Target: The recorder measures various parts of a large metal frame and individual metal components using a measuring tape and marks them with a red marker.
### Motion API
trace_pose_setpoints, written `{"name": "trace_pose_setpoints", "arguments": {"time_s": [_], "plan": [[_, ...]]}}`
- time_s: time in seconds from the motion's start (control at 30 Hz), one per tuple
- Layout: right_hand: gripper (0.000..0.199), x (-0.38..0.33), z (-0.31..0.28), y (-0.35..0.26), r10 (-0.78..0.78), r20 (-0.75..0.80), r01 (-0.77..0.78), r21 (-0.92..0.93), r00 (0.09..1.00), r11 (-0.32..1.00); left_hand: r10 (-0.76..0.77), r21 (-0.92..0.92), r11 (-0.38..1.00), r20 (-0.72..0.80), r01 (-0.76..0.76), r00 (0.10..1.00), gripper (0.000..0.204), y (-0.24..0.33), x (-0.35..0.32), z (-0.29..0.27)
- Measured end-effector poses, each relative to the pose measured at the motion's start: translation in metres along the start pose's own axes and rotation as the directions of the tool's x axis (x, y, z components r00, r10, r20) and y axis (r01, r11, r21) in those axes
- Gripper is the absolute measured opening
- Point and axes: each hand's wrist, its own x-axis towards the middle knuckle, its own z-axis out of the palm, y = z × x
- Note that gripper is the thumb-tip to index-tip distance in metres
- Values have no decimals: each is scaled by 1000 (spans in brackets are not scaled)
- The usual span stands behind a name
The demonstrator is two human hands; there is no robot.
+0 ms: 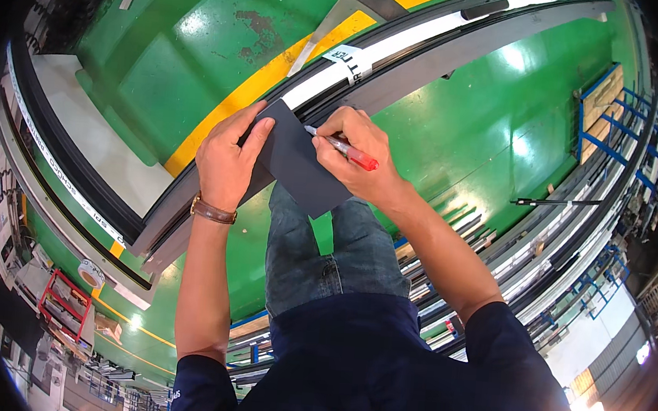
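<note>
Clearance exists over the green floor [467, 124] to the right of the right hand [369, 139]. The long frame [464, 54] obstructs passage beyond the dark plate [305, 165]; the left hand [224, 159] blocks the plate's upper left edge.

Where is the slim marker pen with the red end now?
In the head view, the slim red-ended marker pen is in the person's right hand, its tip by the flat dark-grey plate's right edge.

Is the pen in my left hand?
No, your right hand grips the red-ended pen, while your left hand touches the dark plate.
</note>
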Motion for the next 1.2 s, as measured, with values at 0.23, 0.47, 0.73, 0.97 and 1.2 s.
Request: {"name": "trace_pose_setpoints", "arguments": {"time_s": [0.23, 0.47, 0.73, 0.97, 1.2], "plan": [[15, 0, -2, -2, 3, 1, -3, 15, 1000, 1000, -7, 3, 1000, 4, 7, 1000, 31, 1, 0, 1], [12, -11, -9, -12, 170, -75, -162, 101, 983, 982, -16, 22, 1000, 13, 16, 1000, 32, 2, 0, -2], [15, -87, -7, 3, 338, -367, -317, 117, 867, 941, -45, -49, 998, 42, 47, 998, 34, 3, 2, -2], [20, -115, 0, -13, 522, -131, -508, 129, 843, 852, -117, -123, 984, 83, 127, 990, 32, 13, 10, 0], [17, -105, -13, -3, 495, -279, -459, 188, 823, 869, -45, -154, 987, 49, 52, 998, 34, 33, 27, 27]]}}
